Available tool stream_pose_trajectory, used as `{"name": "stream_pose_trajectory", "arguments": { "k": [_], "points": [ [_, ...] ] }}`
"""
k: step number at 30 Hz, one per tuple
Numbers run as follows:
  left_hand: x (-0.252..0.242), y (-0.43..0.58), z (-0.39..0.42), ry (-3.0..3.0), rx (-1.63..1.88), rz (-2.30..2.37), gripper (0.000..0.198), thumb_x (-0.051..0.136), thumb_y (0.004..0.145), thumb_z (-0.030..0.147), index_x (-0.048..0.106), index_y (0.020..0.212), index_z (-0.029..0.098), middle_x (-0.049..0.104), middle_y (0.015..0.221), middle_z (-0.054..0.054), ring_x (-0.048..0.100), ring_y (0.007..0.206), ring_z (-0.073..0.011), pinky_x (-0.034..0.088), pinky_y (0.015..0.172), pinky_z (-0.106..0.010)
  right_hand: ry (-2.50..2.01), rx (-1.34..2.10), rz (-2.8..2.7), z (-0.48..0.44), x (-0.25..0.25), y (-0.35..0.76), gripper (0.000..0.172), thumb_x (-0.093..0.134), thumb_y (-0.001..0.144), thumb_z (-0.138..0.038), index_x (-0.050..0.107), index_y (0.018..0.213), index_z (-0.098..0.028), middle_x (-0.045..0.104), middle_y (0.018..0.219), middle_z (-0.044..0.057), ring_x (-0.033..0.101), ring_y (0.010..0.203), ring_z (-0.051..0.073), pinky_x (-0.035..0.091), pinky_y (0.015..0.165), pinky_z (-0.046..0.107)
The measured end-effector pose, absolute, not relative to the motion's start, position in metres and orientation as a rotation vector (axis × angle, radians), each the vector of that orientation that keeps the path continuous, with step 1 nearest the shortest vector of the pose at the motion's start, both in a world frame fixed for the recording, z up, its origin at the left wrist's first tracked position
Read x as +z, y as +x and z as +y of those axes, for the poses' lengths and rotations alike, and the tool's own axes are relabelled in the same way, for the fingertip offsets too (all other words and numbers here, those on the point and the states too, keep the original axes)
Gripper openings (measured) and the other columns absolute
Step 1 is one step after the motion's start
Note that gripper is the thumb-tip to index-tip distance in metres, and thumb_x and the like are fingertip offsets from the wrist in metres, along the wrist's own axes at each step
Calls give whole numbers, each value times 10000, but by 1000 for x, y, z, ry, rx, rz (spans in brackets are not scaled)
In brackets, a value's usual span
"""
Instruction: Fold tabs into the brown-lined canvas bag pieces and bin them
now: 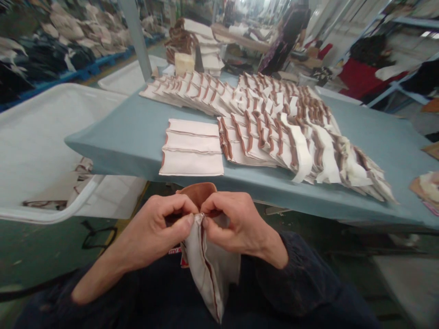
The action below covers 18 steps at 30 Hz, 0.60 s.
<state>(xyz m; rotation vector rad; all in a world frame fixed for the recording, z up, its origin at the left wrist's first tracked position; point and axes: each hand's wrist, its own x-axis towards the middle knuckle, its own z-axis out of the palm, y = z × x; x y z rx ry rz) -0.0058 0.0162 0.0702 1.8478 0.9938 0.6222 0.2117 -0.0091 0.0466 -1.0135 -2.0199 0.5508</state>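
Observation:
Close to my body I hold up a stitched leather panel [200,269], whitish on its back, with a brown seam edge running down it. A tan-brown face of it shows beyond my fingers. My left hand [161,228] pinches the top end of the seam between thumb and forefinger. Right beside it, my right hand [236,224] pinches the same end from the other side, the fingertips almost touching. On the table edge ahead lies a flat sewn panel [192,148], pale side up, with two raised seams across it.
A blue-covered table [133,132] bears overlapping rows of similar panels [254,137], some with white strips [302,146]. At left stands a white bin [51,119] holding a few pieces. A metal post [135,36] rises behind the table. Farther back is a person [286,34].

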Motion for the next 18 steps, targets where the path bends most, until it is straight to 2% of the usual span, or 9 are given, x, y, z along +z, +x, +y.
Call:
{"name": "stream_pose_trajectory", "arguments": {
  "k": [4,9,12,18],
  "points": [
    [65,-8,19,1895,607,989,271,550,897,333,692,716,190,687,667,6,610,627,-157,462,593,-233,-1145,889,-1928,-10,47,209,83,674,862,-207,654,782,-215,618,678,-60,512,603,108,371,610,243],
    [65,-12,20,1907,598,928,245,581,915,323,722,766,190,714,688,13,631,636,-153,480,601,-226,-1151,1112,-1873,-7,46,213,102,695,896,-243,663,808,-202,663,728,-43,556,651,110,424,653,229],
    [64,-11,20,1949,612,926,216,618,909,295,721,752,190,695,661,33,610,598,-128,462,573,-205,-1136,1093,-1919,-7,47,216,93,682,918,-220,688,828,-196,703,747,-31,593,662,115,437,667,229],
    [63,-12,20,2105,636,940,235,573,892,251,716,721,178,655,612,48,576,556,-101,420,553,-191,-1142,789,-2107,-10,51,218,78,692,972,-207,758,931,-207,814,839,23,711,719,153,454,689,252]
  ]
}}
